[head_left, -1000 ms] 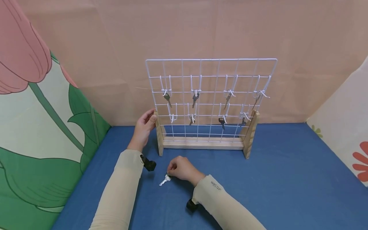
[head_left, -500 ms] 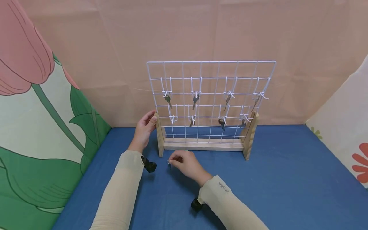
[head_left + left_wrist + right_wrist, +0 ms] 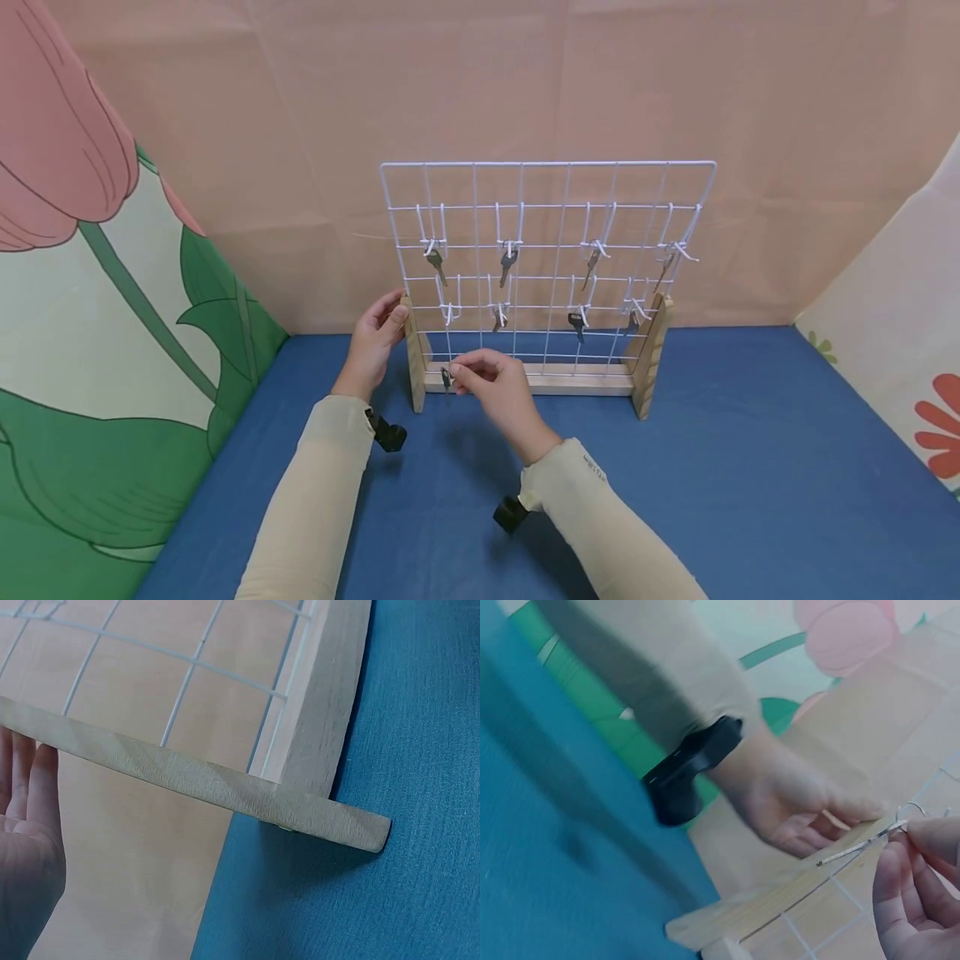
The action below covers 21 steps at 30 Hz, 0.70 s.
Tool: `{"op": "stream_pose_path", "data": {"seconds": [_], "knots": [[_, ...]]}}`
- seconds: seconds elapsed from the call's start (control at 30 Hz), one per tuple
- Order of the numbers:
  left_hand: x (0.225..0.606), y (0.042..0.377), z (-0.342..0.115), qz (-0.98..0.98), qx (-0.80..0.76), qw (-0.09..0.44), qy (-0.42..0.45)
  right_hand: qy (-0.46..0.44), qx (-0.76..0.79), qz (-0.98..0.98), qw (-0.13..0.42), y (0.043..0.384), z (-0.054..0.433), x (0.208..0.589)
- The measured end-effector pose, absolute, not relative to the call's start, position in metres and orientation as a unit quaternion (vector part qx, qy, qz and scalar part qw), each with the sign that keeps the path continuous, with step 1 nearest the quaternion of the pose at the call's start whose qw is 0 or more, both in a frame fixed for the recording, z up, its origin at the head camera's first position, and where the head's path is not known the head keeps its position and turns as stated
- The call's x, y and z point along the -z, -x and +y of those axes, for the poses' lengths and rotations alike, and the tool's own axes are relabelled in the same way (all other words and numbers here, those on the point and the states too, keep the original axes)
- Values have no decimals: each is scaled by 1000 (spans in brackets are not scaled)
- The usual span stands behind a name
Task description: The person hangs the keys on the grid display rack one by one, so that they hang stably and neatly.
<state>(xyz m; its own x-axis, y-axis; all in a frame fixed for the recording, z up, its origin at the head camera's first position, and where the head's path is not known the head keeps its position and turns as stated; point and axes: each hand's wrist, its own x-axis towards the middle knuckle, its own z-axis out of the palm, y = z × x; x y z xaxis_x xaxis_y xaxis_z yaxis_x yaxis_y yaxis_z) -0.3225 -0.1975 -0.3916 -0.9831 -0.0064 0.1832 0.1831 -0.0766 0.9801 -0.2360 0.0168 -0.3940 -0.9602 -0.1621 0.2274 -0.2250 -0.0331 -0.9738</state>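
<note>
A white wire grid rack stands on the blue table in a wooden base. My left hand grips the top of its left wooden side post; in the left wrist view the fingers lie along the post's far side. Between thumb and forefinger, my right hand pinches a key by its small wire ring. That key hangs in front of the lower left of the grid, below a bare hook. Other hooks carry keys, among them a dark key.
The base has a wooden crossbar and a right side post. A black wrist camera sits at the left cuff, another wrist camera at the right. A beige backdrop rises behind the table.
My right hand has lifted the key from near the tabletop and carried it forward and up toward the grid. The left hand stays on the post.
</note>
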Motion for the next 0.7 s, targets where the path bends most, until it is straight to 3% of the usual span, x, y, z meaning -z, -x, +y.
{"op": "stream_pose_path", "data": {"seconds": [0.7], "knots": [[391, 322, -198, -680, 727, 72, 62, -52, -844, -532, 46, 259, -11, 376]]}}
